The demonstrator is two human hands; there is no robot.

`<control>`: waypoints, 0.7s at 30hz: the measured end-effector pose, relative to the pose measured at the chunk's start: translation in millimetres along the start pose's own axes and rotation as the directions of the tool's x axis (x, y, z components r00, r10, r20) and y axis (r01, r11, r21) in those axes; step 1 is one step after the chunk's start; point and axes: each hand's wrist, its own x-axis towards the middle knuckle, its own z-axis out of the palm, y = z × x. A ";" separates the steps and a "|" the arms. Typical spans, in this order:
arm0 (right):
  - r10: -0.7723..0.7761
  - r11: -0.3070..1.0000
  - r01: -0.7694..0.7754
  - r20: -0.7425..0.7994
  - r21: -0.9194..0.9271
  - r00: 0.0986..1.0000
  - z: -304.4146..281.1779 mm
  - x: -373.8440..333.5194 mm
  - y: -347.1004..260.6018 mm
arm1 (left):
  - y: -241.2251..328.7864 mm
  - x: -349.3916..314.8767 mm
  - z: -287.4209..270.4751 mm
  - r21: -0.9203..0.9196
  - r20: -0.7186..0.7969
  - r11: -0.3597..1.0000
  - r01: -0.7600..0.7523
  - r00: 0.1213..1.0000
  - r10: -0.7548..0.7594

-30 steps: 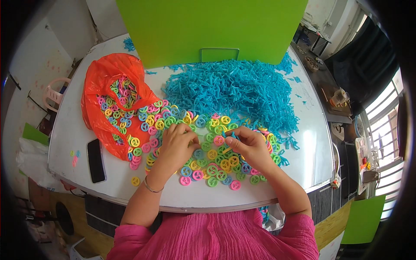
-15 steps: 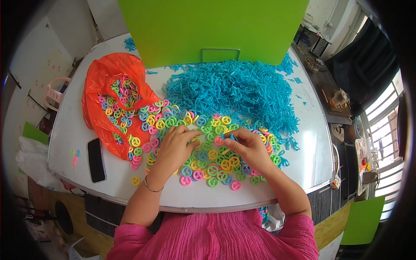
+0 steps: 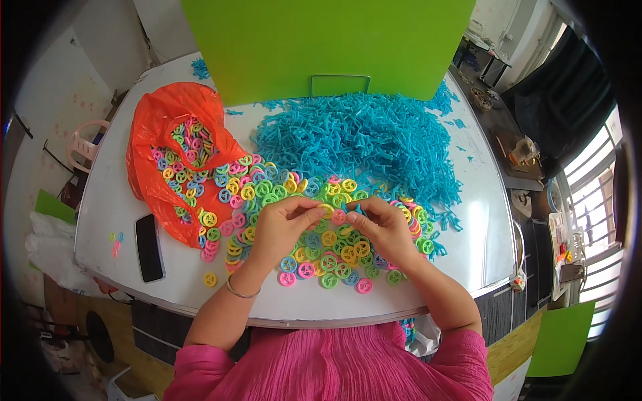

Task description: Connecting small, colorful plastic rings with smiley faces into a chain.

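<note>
My left hand (image 3: 289, 224) pinches a yellow plastic wheel (image 3: 326, 210) between thumb and fingers. Close beside it, my right hand (image 3: 382, 227) is closed on a small blue plastic piece (image 3: 359, 210), partly hidden by the fingers. The two hands nearly meet above a spread of small spoked wheels (image 3: 328, 281) in pink, yellow, green and blue. Behind them rises a large heap of blue plastic pieces (image 3: 354, 134), like those in my right hand. More wheels spill out of an orange-red plastic bag (image 3: 144, 127) on the left.
A dark phone (image 3: 148, 247) lies on the white table (image 3: 180, 281), left of the wheels. At the back stands a big green panel (image 3: 328, 40) with a wire handle (image 3: 340, 77). A few loose bits (image 3: 116, 244) lie near the left edge.
My left hand has lifted and moved right, bringing the yellow wheel up close to my right hand. The right hand has hardly moved and keeps its blue piece.
</note>
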 end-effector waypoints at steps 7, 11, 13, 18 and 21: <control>0.021 0.996 -0.017 -0.042 0.091 0.999 18.4 -10.3 -2.6 | 8.2 -13.0 18.1 -0.570 0.012 0.819 0.069 0.997 -0.075; 0.040 0.950 -0.020 -0.056 0.313 0.998 19.6 -12.1 -10.8 | 14.9 -17.8 21.2 -0.575 -0.003 0.815 0.073 0.996 -0.091; 0.047 0.966 -0.039 -0.027 0.257 0.999 19.5 -12.8 -13.4 | 14.3 -19.6 21.6 -0.551 -0.023 0.833 0.054 0.997 -0.080; 0.060 0.977 -0.064 0.023 0.205 0.998 19.0 -14.5 -12.8 | 13.5 -24.5 20.8 -0.477 -0.061 0.877 -0.049 0.998 0.022; 0.042 0.998 -0.043 0.037 0.038 0.998 20.0 -18.9 -12.7 | 20.8 -28.0 22.9 -0.313 -0.106 0.929 -0.196 0.980 0.171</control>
